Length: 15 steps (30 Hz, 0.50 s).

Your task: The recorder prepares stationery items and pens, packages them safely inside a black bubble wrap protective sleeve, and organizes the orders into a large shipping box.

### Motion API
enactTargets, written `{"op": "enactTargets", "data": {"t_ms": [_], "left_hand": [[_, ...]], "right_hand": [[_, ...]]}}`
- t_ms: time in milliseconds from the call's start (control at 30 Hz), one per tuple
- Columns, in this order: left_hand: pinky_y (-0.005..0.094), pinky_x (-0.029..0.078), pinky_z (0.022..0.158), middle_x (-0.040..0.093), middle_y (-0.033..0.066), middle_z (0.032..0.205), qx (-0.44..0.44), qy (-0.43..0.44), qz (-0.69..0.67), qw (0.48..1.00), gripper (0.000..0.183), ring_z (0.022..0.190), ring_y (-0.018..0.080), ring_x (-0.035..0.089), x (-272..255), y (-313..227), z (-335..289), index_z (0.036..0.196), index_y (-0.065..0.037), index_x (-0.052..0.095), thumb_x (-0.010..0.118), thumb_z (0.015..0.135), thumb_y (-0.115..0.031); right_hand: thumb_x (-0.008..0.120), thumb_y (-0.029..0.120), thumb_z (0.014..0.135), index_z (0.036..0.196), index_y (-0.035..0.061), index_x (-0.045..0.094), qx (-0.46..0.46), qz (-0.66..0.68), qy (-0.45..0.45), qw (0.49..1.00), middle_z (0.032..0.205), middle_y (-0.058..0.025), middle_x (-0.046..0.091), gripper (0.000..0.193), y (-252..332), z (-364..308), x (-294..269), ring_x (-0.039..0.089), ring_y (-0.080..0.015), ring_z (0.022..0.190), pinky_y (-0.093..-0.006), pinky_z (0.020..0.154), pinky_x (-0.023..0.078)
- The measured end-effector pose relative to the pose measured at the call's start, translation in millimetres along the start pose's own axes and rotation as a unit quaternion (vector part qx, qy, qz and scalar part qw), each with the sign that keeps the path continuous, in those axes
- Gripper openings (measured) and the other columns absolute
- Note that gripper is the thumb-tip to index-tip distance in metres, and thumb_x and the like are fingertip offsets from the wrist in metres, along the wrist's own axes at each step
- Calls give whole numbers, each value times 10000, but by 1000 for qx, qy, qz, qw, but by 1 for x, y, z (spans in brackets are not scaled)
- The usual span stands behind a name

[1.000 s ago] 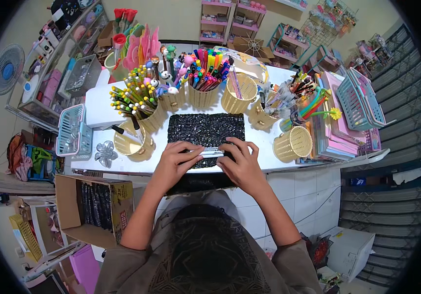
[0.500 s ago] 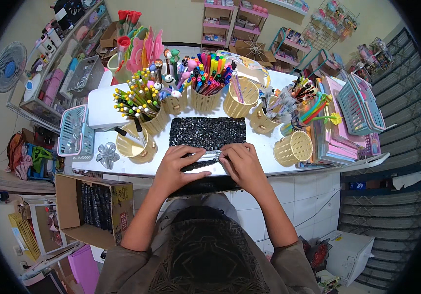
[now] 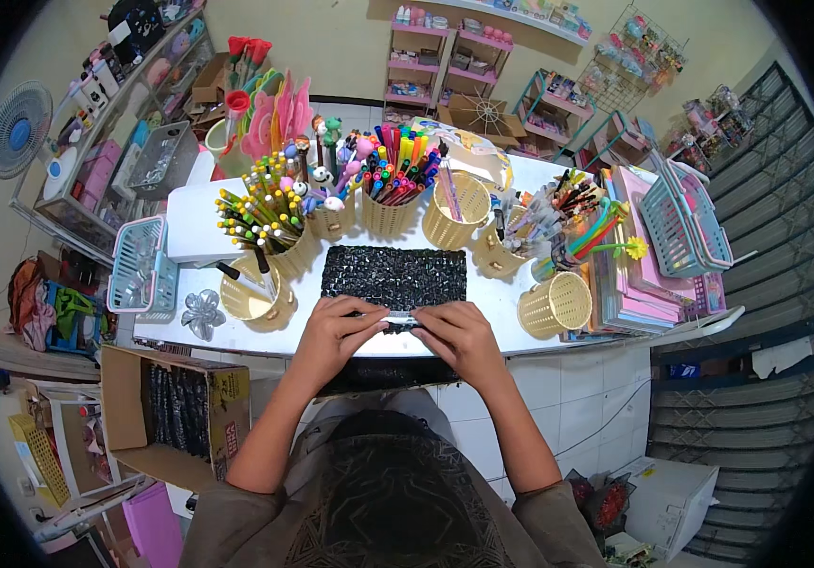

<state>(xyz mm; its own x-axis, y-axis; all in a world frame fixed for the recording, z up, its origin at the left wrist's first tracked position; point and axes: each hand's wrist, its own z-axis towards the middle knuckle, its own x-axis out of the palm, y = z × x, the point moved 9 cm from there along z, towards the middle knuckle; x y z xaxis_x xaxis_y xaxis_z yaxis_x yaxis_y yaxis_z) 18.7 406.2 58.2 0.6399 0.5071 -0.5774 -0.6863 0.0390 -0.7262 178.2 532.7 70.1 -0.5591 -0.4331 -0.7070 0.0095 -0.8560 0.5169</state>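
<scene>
At the near edge of the white table, my left hand and my right hand pinch a slim whitish pen-like thing by its two ends. It lies level between my fingertips, and its exact kind is too small to make out. Just beyond it, a black, shiny, textured rectangular mat rests flat on the table. My fingers hover over the mat's near edge, partly covering it.
Cream woven baskets with pens and pencils curve around the mat. At left are a blue basket and a silver flower ornament. Stacked books and another blue basket stand right. A cardboard box is lower left.
My right-hand fingers have gone from curled over the slim thing to pinching its right end. My left thumb has closed up toward its fingers. The view has shifted slightly.
</scene>
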Motion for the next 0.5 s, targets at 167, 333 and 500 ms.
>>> {"op": "enactTargets", "data": {"t_ms": [167,333,500], "left_hand": [[382,455,925,817,31,1034,-37,50,-36,997,189,1008,211,723,4,6,9,1138,-119,894,824,986,-208],[374,409,917,806,0,966,-10,41,29,999,164,970,185,704,0,2,18,1103,-136,899,831,992,-235],[377,394,900,803,-15,942,-12,32,21,999,147,967,172,691,3,13,23,1058,-133,901,839,985,-245]], "right_hand": [[872,125,918,1219,55,816,-3,-11,-14,1000,1132,-71,818,315,-3,-5,4,761,-274,997,-421,933,559],[832,117,944,1173,47,825,-18,-76,-48,996,1171,-65,814,239,20,12,-11,762,-277,1080,-424,934,555],[853,102,904,1194,55,808,-151,-150,-60,975,1314,-71,800,298,44,-11,-3,746,-292,1287,-429,987,572]]}}
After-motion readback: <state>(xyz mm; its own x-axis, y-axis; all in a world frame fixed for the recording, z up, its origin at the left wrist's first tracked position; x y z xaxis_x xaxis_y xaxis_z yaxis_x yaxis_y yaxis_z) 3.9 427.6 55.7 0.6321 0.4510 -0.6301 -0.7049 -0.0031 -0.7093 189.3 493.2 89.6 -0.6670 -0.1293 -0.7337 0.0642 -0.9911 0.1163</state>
